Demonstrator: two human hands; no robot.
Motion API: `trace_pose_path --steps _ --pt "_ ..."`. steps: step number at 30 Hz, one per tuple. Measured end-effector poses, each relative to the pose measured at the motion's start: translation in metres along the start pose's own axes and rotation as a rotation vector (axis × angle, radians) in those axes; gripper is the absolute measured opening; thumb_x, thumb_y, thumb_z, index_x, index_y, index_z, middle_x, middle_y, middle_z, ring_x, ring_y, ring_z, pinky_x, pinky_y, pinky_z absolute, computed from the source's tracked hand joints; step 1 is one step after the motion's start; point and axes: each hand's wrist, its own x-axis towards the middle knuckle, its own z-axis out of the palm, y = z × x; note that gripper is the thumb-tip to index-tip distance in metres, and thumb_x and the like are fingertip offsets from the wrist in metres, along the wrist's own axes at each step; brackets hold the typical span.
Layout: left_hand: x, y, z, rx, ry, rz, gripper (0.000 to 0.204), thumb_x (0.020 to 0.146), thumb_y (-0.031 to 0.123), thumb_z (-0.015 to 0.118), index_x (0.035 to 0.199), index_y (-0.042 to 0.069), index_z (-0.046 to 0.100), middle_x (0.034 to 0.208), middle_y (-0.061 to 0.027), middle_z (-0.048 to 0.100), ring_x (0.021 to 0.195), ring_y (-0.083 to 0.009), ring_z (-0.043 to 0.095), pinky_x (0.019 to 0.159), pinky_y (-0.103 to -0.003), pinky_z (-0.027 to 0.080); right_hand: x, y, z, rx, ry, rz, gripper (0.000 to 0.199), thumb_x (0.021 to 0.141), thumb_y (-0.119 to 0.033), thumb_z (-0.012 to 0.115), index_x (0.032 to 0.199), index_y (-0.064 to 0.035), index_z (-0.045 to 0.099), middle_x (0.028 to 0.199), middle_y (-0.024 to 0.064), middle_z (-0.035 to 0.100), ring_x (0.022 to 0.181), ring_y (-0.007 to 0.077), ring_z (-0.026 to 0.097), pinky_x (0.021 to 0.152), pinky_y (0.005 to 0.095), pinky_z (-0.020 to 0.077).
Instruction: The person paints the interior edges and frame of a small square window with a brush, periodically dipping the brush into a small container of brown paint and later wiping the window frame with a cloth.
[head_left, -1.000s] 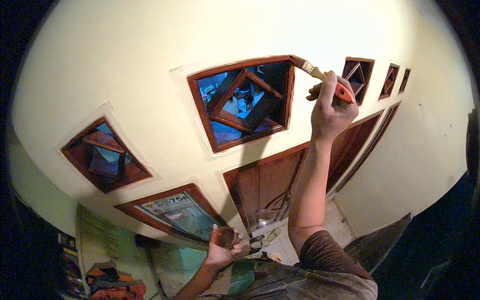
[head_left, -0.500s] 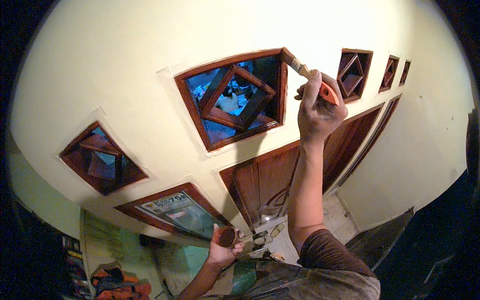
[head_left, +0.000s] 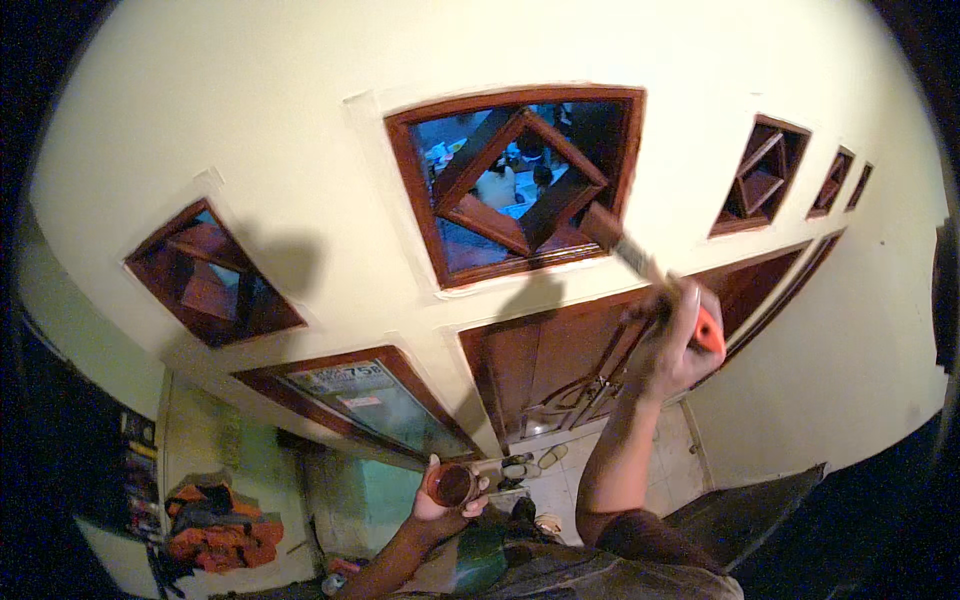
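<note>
Up high, brush on the vent frame.
Right hand (head_left: 672, 345) is clamped round an orange-handled paintbrush (head_left: 640, 262), bristles touching the lower right corner of the wooden vent frame (head_left: 420, 190); left hand (head_left: 445, 495) grips a small cup (head_left: 452, 484) below.

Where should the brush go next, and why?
Probably a short stroke along the lower right corner of the vent frame. The right hand holds the brush with its bristles touching that corner, and the bottom edge beside it looks pale. The left hand holds a small cup of dark stain low down, ready for a dip afterwards.
</note>
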Motion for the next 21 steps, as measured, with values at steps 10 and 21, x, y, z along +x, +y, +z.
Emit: trace_pose_path --steps 10,21 --pt "-0.037 -0.017 -0.013 0.005 0.205 0.124 0.066 0.097 0.064 0.046 0.117 0.003 0.059 0.106 -0.0187 0.06 0.068 -0.0264 0.052 0.058 -0.037 0.046 -0.149 0.03 -0.069 0.349 -0.085 1.236 0.037 0.106 -0.037 0.054 0.093 -0.0041 0.063 0.058 0.0026 0.049 0.04 0.0159 0.047 0.033 0.0279 0.0376" --pt "-0.045 -0.016 -0.01 0.032 0.18 0.117 0.063 0.1 0.062 0.044 0.12 0.003 0.056 0.105 -0.0155 0.055 0.069 -0.0228 0.049 0.063 -0.034 0.042 -0.11 0.022 -0.082 0.398 -0.082 1.027 0.04 0.107 -0.036 0.052 0.098 0.002 0.062 0.06 0.0071 0.054 0.041 0.0186 0.05 0.035 0.0303 0.0436"
